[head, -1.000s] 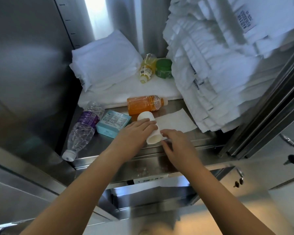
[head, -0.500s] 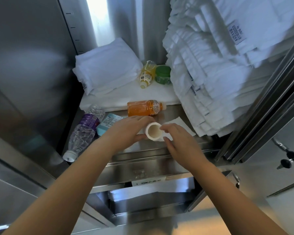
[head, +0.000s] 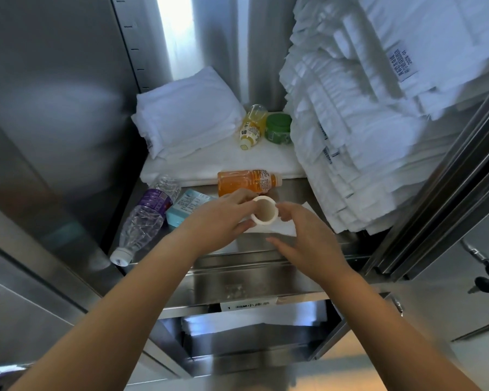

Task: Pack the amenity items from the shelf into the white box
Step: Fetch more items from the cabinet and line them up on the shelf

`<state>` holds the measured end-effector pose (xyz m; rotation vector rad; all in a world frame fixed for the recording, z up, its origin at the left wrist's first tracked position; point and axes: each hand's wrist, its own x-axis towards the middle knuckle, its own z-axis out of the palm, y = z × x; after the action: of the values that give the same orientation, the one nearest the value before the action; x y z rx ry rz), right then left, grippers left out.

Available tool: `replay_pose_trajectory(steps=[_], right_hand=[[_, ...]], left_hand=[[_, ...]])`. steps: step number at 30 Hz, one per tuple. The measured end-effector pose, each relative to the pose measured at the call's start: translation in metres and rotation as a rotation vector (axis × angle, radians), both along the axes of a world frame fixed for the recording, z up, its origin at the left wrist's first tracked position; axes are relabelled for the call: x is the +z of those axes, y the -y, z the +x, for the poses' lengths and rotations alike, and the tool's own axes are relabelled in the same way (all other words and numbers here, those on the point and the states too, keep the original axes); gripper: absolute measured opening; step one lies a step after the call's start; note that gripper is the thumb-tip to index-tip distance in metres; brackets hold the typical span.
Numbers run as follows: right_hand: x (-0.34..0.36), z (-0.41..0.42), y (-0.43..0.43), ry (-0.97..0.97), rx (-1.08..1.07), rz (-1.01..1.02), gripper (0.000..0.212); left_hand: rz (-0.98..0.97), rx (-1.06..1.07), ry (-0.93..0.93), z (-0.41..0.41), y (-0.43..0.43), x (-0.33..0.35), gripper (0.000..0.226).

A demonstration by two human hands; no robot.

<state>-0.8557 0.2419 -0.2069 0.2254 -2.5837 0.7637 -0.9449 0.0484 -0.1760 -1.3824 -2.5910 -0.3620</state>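
The person's L arm (head: 119,320) & R arm (head: 393,320) are both bare, skin showing as far up as the view goes. The L hand (head: 220,221) & R hand (head: 302,238) are bare too, w/ slim fingers (head: 287,214); nails are too blurry to see well.

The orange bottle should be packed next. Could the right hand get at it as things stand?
Probably yes. The right hand holds nothing, and the orange bottle lies uncovered just beyond the white cup that the left hand holds; it could pass the cup's right side.
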Motion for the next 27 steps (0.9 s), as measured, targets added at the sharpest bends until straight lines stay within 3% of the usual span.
replay_pose_trajectory(steps=[10, 18, 27], right_hand=[[0.002, -0.008, -0.001, -0.067, -0.016, 0.009, 0.045], [0.010, -0.011, -0.007, -0.149, 0.056, 0.260, 0.035], [0.019, -0.018, -0.001, -0.181, 0.067, 0.169, 0.022]], left_hand=[[-0.008, 0.025, 0.036, -0.002, 0.002, 0.009, 0.035], [-0.034, -0.017, 0.037, -0.007, -0.003, 0.010, 0.032], [-0.061, 0.009, -0.034, -0.007, -0.003, 0.016, 0.033]])
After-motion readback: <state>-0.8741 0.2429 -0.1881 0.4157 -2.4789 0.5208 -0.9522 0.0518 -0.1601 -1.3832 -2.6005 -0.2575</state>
